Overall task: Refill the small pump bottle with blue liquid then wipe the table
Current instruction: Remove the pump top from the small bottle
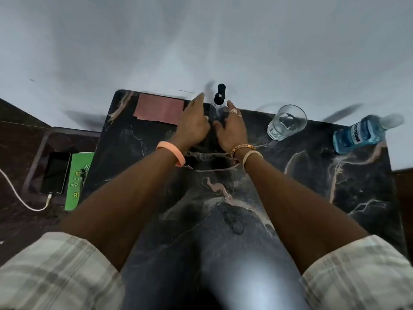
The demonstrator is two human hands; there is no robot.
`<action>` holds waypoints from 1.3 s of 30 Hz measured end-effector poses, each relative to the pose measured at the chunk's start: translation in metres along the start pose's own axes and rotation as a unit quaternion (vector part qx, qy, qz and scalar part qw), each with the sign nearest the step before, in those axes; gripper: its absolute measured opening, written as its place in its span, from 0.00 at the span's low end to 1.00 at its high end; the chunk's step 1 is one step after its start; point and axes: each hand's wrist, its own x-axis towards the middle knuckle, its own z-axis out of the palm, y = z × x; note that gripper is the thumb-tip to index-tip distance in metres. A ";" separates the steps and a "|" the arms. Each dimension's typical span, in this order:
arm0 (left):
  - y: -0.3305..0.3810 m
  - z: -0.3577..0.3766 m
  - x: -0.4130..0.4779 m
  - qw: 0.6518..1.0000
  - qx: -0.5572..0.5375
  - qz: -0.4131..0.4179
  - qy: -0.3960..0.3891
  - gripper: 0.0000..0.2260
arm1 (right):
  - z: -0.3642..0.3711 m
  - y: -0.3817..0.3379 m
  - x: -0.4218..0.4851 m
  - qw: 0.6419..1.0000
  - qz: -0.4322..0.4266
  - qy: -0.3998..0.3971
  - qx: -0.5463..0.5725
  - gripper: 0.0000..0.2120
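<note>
we are finding the pump bottle (218, 101) standing at the table's (312, 186) far edge, pump head on. left hand (194, 124) and right hand (232, 128) are flanking it, fingers straight, gripping nothing. opening is pending: next we are needing a firm hold, then unscrewing.

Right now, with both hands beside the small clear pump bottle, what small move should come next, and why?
Probably grip the small clear black-topped pump bottle with the left hand; the right hand also flanks it, both open, pump still on.
</note>
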 end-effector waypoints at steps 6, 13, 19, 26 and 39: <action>0.001 0.000 0.028 0.992 -0.120 -0.003 -0.034 0.26 | 0.000 -0.010 0.027 1.000 -0.016 0.010 0.004 0.19; 0.005 0.010 -0.002 0.992 -0.122 0.022 -0.026 0.19 | -0.011 0.008 -0.006 0.999 -0.018 0.036 0.018 0.18; 0.027 0.025 -0.058 0.994 -0.092 0.043 -0.040 0.20 | -0.034 0.035 -0.062 0.997 -0.056 0.045 -0.008 0.17; 0.040 0.046 -0.132 0.994 -0.085 0.064 -0.028 0.15 | -0.052 0.056 -0.132 0.997 -0.053 -0.006 -0.052 0.22; 0.024 0.071 -0.186 0.999 -0.025 0.036 -0.002 0.15 | -0.042 0.074 -0.182 0.990 -0.075 -0.057 -0.104 0.18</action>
